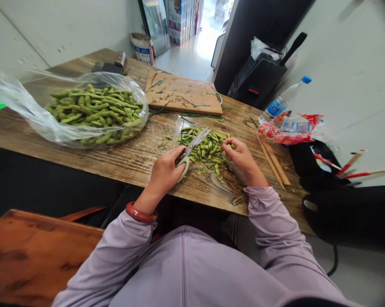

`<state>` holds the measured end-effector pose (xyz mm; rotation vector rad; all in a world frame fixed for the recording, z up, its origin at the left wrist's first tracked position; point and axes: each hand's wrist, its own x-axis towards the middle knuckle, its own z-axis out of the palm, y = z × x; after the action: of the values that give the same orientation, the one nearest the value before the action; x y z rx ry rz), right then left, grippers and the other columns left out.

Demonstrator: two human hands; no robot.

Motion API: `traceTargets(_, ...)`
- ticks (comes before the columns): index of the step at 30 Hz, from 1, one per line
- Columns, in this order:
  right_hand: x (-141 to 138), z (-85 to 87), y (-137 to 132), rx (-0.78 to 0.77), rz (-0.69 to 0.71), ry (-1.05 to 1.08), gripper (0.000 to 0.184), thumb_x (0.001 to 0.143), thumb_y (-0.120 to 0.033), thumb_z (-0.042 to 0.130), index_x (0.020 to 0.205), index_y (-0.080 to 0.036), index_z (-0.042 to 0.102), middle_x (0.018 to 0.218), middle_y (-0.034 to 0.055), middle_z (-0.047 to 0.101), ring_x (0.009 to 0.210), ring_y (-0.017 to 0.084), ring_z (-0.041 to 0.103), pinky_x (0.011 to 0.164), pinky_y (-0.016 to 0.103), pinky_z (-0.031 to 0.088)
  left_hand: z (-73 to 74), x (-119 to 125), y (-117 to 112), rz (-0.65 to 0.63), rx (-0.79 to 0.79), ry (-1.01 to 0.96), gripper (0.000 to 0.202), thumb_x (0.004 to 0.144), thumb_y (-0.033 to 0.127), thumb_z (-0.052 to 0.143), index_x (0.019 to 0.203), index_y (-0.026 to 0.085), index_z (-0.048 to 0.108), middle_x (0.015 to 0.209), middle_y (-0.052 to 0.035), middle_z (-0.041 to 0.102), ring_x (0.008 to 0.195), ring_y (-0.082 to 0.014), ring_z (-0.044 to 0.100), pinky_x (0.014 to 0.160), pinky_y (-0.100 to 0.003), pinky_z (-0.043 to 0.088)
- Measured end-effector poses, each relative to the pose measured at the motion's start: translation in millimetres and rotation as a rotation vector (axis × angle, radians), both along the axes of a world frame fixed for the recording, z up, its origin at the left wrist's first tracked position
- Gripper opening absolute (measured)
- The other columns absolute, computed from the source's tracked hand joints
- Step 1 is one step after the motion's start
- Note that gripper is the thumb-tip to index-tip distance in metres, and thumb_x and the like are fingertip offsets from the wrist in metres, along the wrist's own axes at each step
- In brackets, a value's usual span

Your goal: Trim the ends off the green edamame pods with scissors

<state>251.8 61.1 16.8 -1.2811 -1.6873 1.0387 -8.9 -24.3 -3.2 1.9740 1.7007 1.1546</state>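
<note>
Snipping green pods in the middle of the tabletop

The left hand [168,168] has its fingers curled around the scissors [197,141], and the blades look just a little bit apart. The right hand [243,161] has its finger and thumb pinched close, and it looks like a green pod is in there, but it is small and hard to see. The pile of pods [203,149] lies on the tabletop [137,160], between the two hands and under the blades.

To snip well, I think the right hand should hold each pod by one end and let the other end poke out. The blades should take only the tip, and the fingers should stay back from the sharp part.

The front edge of the tabletop is near, so pods could roll off if they get pushed that way. On the left, there is bare wood between the left hand and the clear bag [141,121] full of pods. Past the pile sits the cutting board [184,98]. On the right, the wooden sticks [270,160] lie near the right hand, so an elbow or hand swung out wide might bump them
</note>
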Motion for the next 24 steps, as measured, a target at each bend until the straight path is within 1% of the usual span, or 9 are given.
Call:
traceTargets(2,-4.7,1.0,-3.8,-0.097,0.009,0.111,0.034,0.079,-0.048,0.073,0.096,-0.020,0.064,0.061,-0.0070,0.048,0.049,0.008,0.036,0.050,0.024,0.028,0.8,0.1,-0.4,-0.015,-0.013,-0.007,0.045,0.086,0.031,0.067,0.128,0.017,0.070,0.127,-0.0117,0.075,0.114,-0.0264,0.071,0.102,-0.037,0.054)
traceTargets(4,-9.3,2.6,-6.8,-0.152,0.018,0.202,0.040,0.075,-0.048,0.077,0.100,-0.020,0.065,0.062,-0.0072,0.049,0.047,0.006,0.035,0.047,0.023,0.026,2.0,0.3,-0.6,-0.039,-0.033,-0.013,0.045,0.085,0.033,0.068,0.128,0.017,0.070,0.127,-0.0116,0.075,0.114,-0.0264,0.071,0.102,-0.037,0.055)
traceTargets(8,-16.2,7.1,-10.7,-0.238,0.029,0.376,0.040,0.069,-0.045,0.082,0.093,-0.020,0.063,0.063,-0.0070,0.053,0.046,0.005,0.034,0.044,0.021,0.023,5.2,1.4,-0.4,-0.073,-0.051,-0.023,0.046,0.085,0.034,0.068,0.128,0.017,0.070,0.126,-0.0116,0.075,0.111,-0.0256,0.072,0.100,-0.035,0.055)
traceTargets(12,-16.9,12.7,-10.4,-0.316,0.005,0.530,0.034,0.067,-0.035,0.080,0.088,-0.020,0.059,0.076,-0.0033,0.064,0.047,0.003,0.030,0.041,0.019,0.019,7.1,2.3,0.0,-0.077,-0.051,-0.024,0.046,0.085,0.033,0.068,0.128,0.017,0.070,0.126,-0.0115,0.075,0.112,-0.0253,0.071,0.100,-0.034,0.055)
traceTargets(14,-14.6,14.9,-8.4,-0.333,-0.025,0.586,0.032,0.066,-0.028,0.077,0.093,-0.021,0.060,0.076,-0.0044,0.064,0.047,0.003,0.029,0.040,0.017,0.016,6.5,2.3,0.1,-0.083,-0.053,-0.023,0.046,0.085,0.034,0.068,0.128,0.017,0.070,0.126,-0.0114,0.075,0.112,-0.0252,0.071,0.100,-0.034,0.055)
traceTargets(17,-9.5,15.8,-4.2,-0.343,-0.041,0.655,0.038,0.066,-0.022,0.073,0.102,-0.023,0.061,0.072,-0.0064,0.061,0.046,0.003,0.029,0.040,0.016,0.016,4.1,2.0,0.6,-0.087,-0.049,-0.025,0.047,0.085,0.035,0.068,0.129,0.017,0.070,0.126,-0.0114,0.075,0.112,-0.0255,0.071,0.100,-0.035,0.055)
traceTargets(20,-5.5,13.8,-0.9,-0.321,-0.089,0.691,0.032,0.068,-0.027,0.076,0.093,-0.023,0.057,0.067,-0.0077,0.054,0.046,0.003,0.029,0.039,0.015,0.017,2.0,1.6,0.8,-0.084,-0.045,-0.026,0.048,0.085,0.035,0.069,0.129,0.016,0.070,0.126,-0.0118,0.075,0.112,-0.0258,0.071,0.100,-0.035,0.054)
traceTargets(22,-3.6,12.1,0.2,-0.299,-0.127,0.686,0.034,0.069,-0.034,0.081,0.085,-0.023,0.052,0.062,-0.0088,0.047,0.046,0.003,0.030,0.039,0.015,0.018,1.8,1.5,0.6,-0.085,-0.047,-0.026,0.048,0.085,0.035,0.069,0.129,0.016,0.070,0.125,-0.0121,0.075,0.112,-0.0259,0.071,0.100,-0.035,0.054)
traceTargets(24,-2.1,10.8,0.8,-0.279,-0.130,0.662,0.039,0.069,-0.040,0.084,0.083,-0.023,0.052,0.062,-0.0087,0.044,0.047,0.004,0.034,0.040,0.016,0.020,2.2,1.2,0.3,-0.090,-0.048,-0.030,0.048,0.084,0.035,0.070,0.129,0.015,0.070,0.126,-0.0125,0.075,0.112,-0.0259,0.071,0.100,-0.035,0.054)
